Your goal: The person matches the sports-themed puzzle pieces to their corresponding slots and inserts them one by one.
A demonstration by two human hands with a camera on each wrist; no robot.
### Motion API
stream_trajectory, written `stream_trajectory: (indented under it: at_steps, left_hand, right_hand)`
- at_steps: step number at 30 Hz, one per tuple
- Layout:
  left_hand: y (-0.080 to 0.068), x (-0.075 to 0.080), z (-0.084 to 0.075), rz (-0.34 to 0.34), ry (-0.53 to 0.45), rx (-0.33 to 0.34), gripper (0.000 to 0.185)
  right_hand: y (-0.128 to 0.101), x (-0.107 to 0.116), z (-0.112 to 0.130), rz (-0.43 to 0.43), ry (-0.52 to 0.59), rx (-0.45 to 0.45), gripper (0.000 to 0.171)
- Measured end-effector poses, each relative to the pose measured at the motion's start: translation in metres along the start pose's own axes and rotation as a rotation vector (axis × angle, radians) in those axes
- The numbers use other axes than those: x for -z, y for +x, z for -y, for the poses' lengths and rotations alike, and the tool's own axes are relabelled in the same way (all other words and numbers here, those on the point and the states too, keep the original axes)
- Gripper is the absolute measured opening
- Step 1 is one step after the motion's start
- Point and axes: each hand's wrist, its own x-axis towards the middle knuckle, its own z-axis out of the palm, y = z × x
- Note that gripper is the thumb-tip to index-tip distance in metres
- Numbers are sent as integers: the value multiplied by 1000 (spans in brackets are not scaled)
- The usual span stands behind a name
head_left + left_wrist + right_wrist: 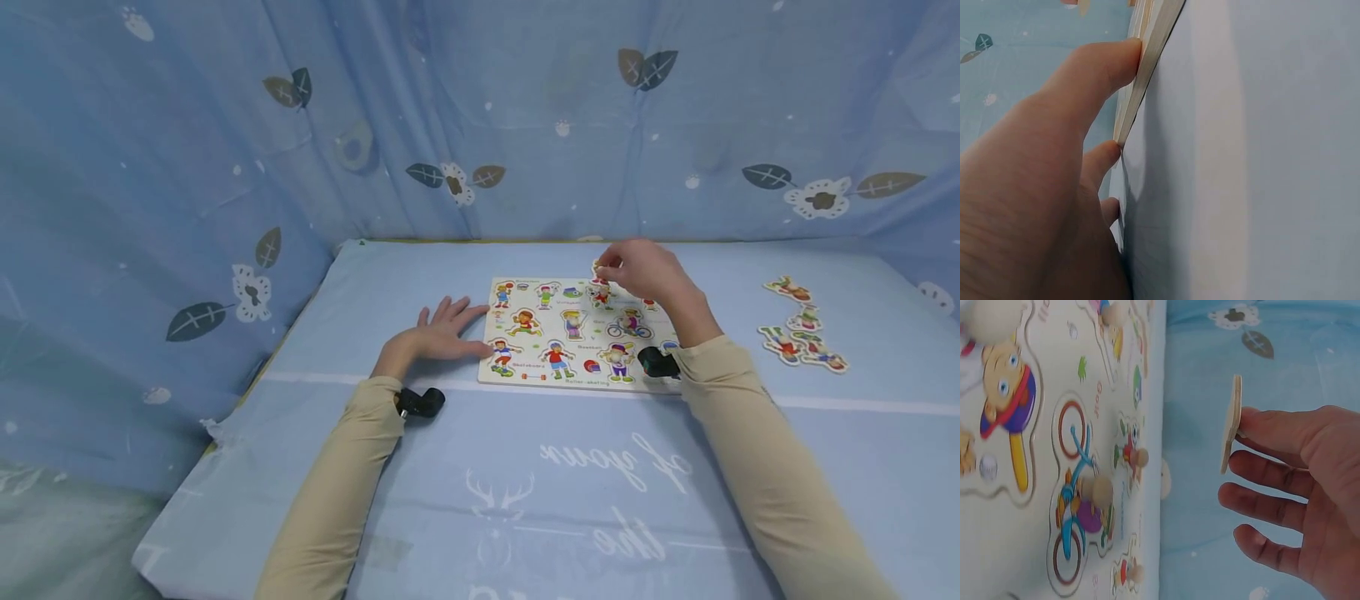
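Note:
A wooden knobbed puzzle board with cartoon sports figures lies flat on the table. My left hand rests beside its left edge, fingers spread. In the left wrist view, the thumb and a fingertip touch the side of the board. Over the board's far edge, my right hand pinches a puzzle piece between thumb and index finger. Seen from the right wrist, that piece is edge-on and raised off the board, its picture side toward the palm; the other fingers are loosely bent.
Several loose puzzle pieces lie to the right of the board, some overlapping. One piece sits farther back. A pale blue cloth covers the table, and a patterned curtain hangs behind and at the left. Small black cameras are on both wrists.

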Motion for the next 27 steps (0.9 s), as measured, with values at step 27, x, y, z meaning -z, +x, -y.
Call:
stream_trajectory:
  at_steps: [27]
  left_hand:
    - [1, 0, 0, 5, -26, -9, 92]
  right_hand:
    - [40, -43, 61, -40, -25, 86, 21]
